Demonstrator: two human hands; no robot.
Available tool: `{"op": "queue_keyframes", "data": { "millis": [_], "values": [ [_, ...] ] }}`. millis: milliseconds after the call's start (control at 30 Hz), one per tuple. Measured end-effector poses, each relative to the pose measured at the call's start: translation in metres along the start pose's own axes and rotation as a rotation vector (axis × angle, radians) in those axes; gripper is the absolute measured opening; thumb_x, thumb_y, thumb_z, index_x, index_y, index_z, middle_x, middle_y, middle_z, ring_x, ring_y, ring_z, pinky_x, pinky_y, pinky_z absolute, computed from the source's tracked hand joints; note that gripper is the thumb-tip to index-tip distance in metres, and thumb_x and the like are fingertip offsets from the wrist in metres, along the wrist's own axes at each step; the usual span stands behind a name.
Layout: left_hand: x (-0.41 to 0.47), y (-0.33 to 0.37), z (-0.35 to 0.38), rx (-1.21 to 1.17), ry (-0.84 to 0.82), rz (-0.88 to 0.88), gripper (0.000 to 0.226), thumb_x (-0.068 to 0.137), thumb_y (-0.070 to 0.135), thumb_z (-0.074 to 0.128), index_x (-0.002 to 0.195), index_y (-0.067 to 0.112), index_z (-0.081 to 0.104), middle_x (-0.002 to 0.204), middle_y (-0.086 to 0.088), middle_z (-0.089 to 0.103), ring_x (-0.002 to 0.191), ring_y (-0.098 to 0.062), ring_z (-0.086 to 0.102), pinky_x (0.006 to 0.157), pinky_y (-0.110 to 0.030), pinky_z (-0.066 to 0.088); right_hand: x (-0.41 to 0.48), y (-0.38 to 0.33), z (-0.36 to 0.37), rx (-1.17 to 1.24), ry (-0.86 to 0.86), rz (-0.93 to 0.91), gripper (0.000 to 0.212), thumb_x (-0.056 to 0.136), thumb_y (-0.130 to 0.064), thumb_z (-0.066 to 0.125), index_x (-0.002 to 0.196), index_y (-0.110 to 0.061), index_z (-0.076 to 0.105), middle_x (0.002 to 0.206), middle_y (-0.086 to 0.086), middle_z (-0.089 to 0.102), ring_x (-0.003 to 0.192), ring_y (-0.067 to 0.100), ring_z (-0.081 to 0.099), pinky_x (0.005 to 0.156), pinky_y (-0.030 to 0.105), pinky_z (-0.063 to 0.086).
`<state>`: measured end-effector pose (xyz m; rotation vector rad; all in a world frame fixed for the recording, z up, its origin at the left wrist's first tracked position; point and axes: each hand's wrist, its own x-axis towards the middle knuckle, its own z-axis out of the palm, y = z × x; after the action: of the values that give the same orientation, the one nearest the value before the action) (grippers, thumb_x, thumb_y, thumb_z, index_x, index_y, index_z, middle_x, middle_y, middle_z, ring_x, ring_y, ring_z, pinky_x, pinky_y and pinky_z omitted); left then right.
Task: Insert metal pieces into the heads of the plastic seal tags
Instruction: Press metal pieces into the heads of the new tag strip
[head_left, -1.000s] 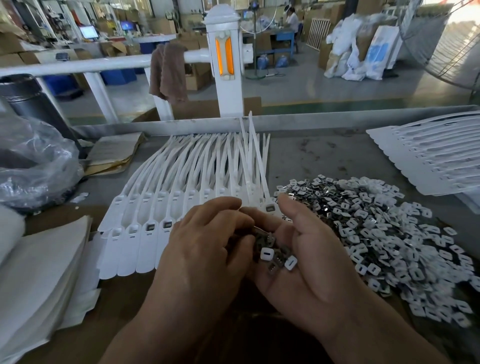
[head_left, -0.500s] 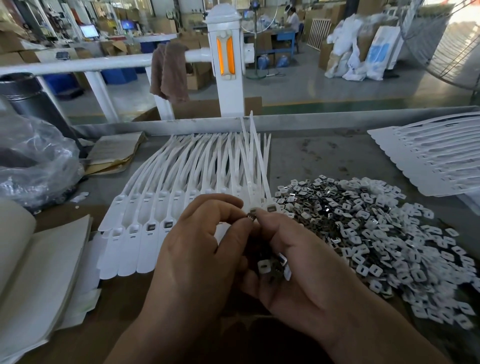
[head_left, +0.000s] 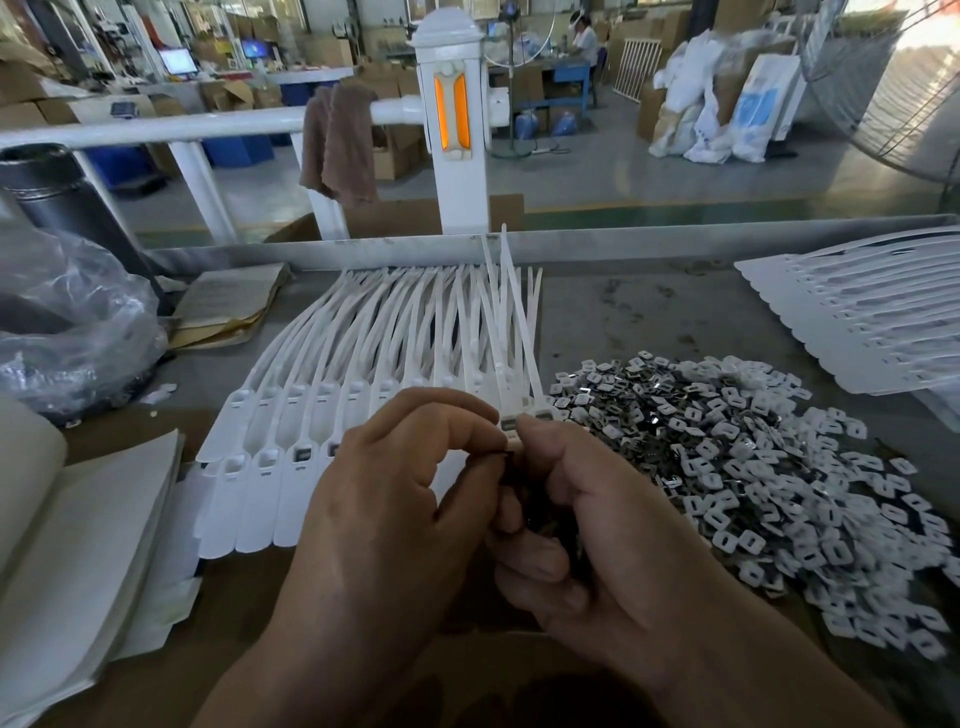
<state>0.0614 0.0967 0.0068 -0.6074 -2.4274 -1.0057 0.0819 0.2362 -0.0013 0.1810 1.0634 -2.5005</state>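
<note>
A row of white plastic seal tags (head_left: 332, 415) lies fanned out on the table, heads toward me; some heads at the left show dark inserts. A big heap of small metal pieces (head_left: 753, 467) spreads at the right. My left hand (head_left: 395, 519) pinches a small dark metal piece between thumb and forefinger, just below a tag head (head_left: 511, 423). My right hand (head_left: 592, 535) is cupped beside it, its thumb tip meeting the same piece, its fingers curled round a handful of metal pieces that is mostly hidden.
More white tags (head_left: 872, 322) lie stacked at the far right. A clear plastic bag (head_left: 67, 332) and a dark cylinder sit at the left, white sheets (head_left: 78, 545) at the near left, brown papers (head_left: 228, 306) behind. A metal rail (head_left: 623, 244) bounds the table's far edge.
Both hands have moved forward and up toward the tag heads. The right palm, open before with pieces showing, has curled closed round them. The left fingers now pinch a single piece.
</note>
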Motion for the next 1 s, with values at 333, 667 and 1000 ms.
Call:
{"op": "queue_keyframes", "data": {
  "millis": [333, 667, 1000],
  "values": [
    [-0.004, 0.002, 0.003, -0.067, 0.069, -0.016, 0.002, 0.083, 0.034, 0.061, 0.083, 0.037, 0.061, 0.098, 0.026, 0.061, 0.095, 0.014, 0.057, 0.073, 0.003, 0.036, -0.001, 0.0, -0.001, -0.049, -0.04, -0.028, 0.031, 0.088, -0.031, 0.058, 0.068, -0.008, 0.059, 0.056, 0.005, 0.05, 0.036, 0.01, 0.036, 0.032, 0.018, 0.027],
    [-0.01, -0.004, 0.001, -0.058, 0.045, -0.049, 0.008, 0.086, 0.041, 0.066, 0.093, 0.038, 0.063, 0.098, 0.028, 0.061, 0.098, 0.015, 0.055, 0.078, 0.004, 0.034, -0.001, 0.001, -0.003, -0.21, -0.019, -0.134, 0.034, 0.097, -0.02, 0.052, 0.065, -0.012, 0.058, 0.059, 0.005, 0.043, 0.038, 0.01, 0.028, 0.033, 0.019, 0.022],
    [-0.011, -0.007, 0.0, -0.051, 0.051, -0.072, 0.025, 0.076, 0.057, 0.051, 0.092, 0.04, 0.06, 0.103, 0.032, 0.058, 0.099, 0.021, 0.05, 0.069, 0.003, 0.037, 0.003, 0.004, -0.003, -0.23, -0.025, -0.158, 0.022, 0.087, -0.024, 0.06, 0.067, -0.014, 0.059, 0.062, 0.007, 0.041, 0.037, 0.01, 0.026, 0.032, 0.017, 0.022]
  ]
}}
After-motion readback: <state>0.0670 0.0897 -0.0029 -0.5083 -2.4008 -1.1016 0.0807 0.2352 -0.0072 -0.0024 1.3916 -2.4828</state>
